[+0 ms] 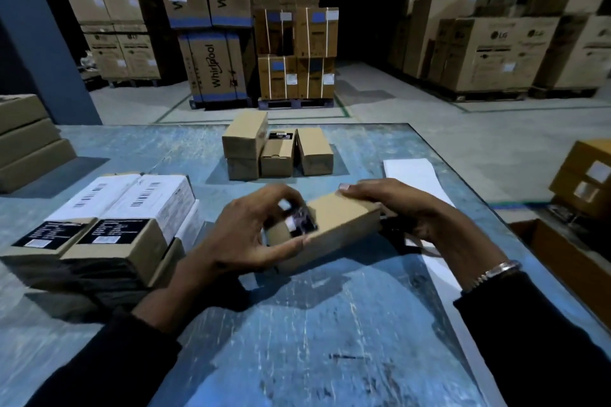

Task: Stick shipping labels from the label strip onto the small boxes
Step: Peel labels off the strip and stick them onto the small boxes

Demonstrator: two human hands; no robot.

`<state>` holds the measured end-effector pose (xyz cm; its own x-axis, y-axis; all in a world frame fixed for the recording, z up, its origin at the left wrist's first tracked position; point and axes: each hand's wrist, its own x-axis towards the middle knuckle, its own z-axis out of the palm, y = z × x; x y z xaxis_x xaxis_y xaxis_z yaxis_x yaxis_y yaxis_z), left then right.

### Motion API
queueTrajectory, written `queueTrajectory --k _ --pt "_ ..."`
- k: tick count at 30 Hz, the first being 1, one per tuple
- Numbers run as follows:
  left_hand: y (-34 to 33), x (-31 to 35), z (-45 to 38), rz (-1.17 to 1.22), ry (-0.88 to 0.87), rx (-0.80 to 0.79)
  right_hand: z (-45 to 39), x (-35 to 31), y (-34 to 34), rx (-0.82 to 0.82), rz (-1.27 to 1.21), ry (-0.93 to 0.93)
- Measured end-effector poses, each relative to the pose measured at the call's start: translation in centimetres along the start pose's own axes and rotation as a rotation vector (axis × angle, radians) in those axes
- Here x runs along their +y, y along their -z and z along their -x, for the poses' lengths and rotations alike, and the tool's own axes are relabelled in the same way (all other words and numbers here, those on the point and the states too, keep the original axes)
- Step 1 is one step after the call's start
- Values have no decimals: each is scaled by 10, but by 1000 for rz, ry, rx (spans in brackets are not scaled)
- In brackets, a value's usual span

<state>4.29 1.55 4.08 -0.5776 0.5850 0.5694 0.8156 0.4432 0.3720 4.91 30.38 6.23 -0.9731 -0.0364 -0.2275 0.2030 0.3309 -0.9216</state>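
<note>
- Both hands are gripping one small cardboard box [334, 225] on the blue table [330, 324]: left hand [251, 235] clamped on the near end, right hand [396, 208] curled over the far end.
- Judged step: positioning an unlabelled box.
- Label strip [416, 175] is lying just beside the right hand; next move calls for peeling one label.

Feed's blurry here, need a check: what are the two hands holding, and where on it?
Both hold one small box: left hand grips its near end, by the dark label; right hand grips the far end, fingers across the top.
</note>
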Motion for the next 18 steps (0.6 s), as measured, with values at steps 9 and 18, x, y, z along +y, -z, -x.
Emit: queueTrajectory --k 9,18 --pt "-9 11 -12 144 269 -439 19 -7 5 -242 294 205" --pt "-6 13 -14 320 411 -588 18 -5 -1 -282 286 261"
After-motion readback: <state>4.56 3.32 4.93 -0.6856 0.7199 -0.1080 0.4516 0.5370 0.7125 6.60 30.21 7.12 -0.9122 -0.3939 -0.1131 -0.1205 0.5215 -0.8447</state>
